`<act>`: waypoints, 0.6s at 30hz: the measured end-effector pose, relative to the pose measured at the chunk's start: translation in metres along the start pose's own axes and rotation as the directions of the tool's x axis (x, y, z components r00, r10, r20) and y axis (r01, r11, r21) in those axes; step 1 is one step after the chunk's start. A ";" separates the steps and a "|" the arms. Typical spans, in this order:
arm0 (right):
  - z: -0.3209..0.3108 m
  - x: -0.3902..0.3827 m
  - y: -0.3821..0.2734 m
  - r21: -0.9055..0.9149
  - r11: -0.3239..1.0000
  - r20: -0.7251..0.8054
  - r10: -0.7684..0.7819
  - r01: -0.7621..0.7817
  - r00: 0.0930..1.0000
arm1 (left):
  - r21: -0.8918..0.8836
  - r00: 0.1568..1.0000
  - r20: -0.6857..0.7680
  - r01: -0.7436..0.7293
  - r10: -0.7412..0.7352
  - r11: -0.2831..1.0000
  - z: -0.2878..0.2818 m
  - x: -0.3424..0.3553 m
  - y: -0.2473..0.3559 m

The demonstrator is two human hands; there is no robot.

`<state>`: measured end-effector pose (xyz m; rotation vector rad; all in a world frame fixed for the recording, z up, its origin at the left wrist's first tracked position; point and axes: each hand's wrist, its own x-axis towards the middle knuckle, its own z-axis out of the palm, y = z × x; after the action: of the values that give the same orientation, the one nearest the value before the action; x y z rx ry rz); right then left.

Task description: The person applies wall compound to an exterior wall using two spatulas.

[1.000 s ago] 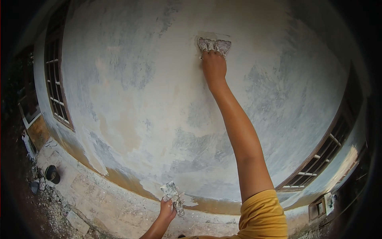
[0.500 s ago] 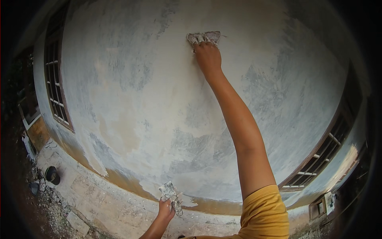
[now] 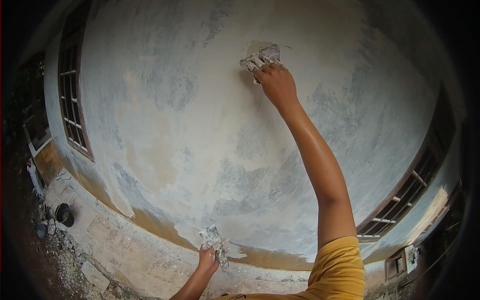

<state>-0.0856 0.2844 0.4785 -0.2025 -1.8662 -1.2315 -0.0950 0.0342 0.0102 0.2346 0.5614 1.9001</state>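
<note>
High on the wall (image 3: 200,130), my right hand (image 3: 274,80) grips a putty-caked scraper (image 3: 268,54) with a wide blade. Its fingers are coated in pale putty and spread along the blade, which is tilted against or very close to the surface. A patch of damp-looking filler shows just above the blade. Low down, my left hand (image 3: 208,259) is closed around a second putty-smeared scraper (image 3: 211,235), with lumps of putty hanging by its side. The wall is streaked in white, grey and tan.
A barred window (image 3: 74,100) stands at the left and another window (image 3: 400,200) at the right. Along the wall's foot runs a paved strip (image 3: 115,250). A dark bucket (image 3: 64,215) sits there at the left, beside rubble and gravel (image 3: 65,260).
My right hand has moved slightly right and down, and its scraper has turned from level to tilted. The left hand holds nearly the same place.
</note>
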 end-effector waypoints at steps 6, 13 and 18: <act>0.024 0.014 0.036 0.008 0.988 0.290 -0.153 0.157 0.945 | 0.001 0.999 -0.036 0.026 -0.026 1.000 -0.009 0.007 -0.010; -0.033 -0.022 0.096 -0.098 0.989 0.425 -0.063 0.115 0.903 | 0.012 0.999 -0.050 -0.008 0.009 1.000 0.002 0.006 0.001; -0.027 0.012 0.067 -0.152 0.951 0.009 0.274 -0.269 0.962 | 0.005 0.999 -0.049 -0.003 0.003 1.000 -0.001 0.013 -0.007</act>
<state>-0.0410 0.2924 0.5359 -0.5445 -1.7042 -1.1797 -0.0948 0.0477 0.0044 0.1928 0.5994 1.9119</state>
